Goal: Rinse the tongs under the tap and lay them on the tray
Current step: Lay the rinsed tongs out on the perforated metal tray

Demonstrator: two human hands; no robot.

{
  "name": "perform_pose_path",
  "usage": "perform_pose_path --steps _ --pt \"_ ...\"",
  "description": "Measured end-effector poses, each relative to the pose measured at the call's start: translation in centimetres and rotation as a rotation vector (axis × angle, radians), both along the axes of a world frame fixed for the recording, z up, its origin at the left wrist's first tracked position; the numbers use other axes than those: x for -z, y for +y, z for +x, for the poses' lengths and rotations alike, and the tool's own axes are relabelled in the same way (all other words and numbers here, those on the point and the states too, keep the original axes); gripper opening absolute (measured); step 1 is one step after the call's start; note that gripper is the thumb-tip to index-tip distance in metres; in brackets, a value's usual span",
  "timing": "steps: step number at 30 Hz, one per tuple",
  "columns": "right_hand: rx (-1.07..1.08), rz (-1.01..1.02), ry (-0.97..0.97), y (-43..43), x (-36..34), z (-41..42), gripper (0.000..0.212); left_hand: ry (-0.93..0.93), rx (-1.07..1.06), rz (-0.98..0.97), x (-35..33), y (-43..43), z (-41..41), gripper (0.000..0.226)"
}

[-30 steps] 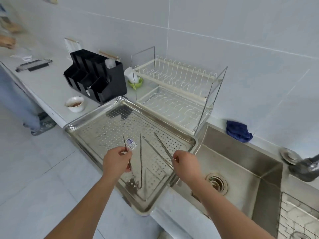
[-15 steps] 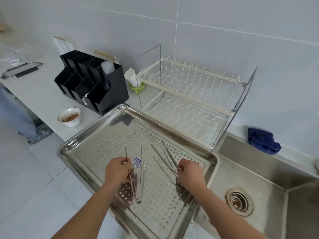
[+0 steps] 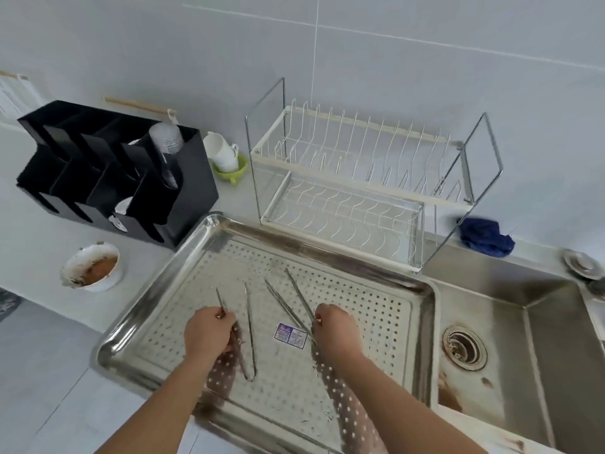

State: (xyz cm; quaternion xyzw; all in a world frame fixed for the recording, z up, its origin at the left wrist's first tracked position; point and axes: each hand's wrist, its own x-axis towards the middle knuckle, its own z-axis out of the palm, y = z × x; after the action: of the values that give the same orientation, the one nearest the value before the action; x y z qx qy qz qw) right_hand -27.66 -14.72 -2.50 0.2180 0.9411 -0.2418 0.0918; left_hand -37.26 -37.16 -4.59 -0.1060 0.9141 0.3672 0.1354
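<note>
The left hand point(image 3: 209, 332) is pinching the left tongs point(image 3: 249, 322) in its fingers; the right hand point(image 3: 337, 329) is pinching the right tongs point(image 3: 300, 294); both pairs are in the middle of the tray point(image 3: 376, 309); laying them flat and apart, then releasing gently, is seeming best.
</note>
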Motion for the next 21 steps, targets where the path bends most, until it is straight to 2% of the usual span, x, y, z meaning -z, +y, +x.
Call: perform_pose_path --steps 5,11,13,16,21 --pt "0.022 0.003 0.006 -1.0 0.7 -0.5 0.011 0.105 0.112 -0.177 0.0 0.0 -0.1 0.03" --pt "0.093 0.004 0.028 -0.8 0.9 -0.3 0.016 0.041 0.194 -0.397 -1.9 0.5 -0.2 0.024" --pt "0.121 0.014 0.042 -0.6 0.7 -0.1 0.018 0.083 0.263 -0.453 -2.6 1.0 0.0 0.033" --pt "0.141 -0.001 0.065 -0.1 0.2 0.4 0.022 0.196 0.398 -0.458 -3.4 2.5 0.3 0.053" --pt "0.194 -0.016 0.109 1.3 -1.2 2.6 0.027 0.309 0.618 -0.422 -5.0 5.7 1.0 0.062"
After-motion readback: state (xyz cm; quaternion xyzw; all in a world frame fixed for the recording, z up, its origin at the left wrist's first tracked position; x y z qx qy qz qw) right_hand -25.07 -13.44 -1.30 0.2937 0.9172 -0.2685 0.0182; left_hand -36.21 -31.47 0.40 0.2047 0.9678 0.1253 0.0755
